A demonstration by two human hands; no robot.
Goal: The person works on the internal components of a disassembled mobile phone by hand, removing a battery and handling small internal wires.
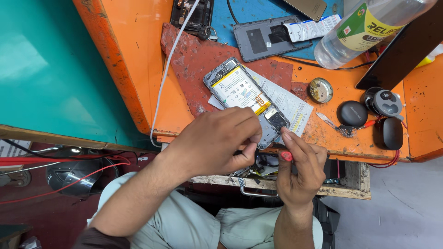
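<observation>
Opened phone [247, 99] lies back-up on a paper sheet [288, 101], just beyond both hands. Left hand [214, 140] curls over its near end, fingers pinched on the edge. Right hand [300, 168] grips a red-handled tool [286, 156], its tip hidden from view.

left hand [217, 138] was held palm down, forearm entering from the lower left, fingers curled inward and thumb tucked under toward the fingertips in a pinch. right hand [300, 168] rose from below, wrist bent, fingers closed in a pinch with the index extended toward the left hand's grip, just beside it.
</observation>
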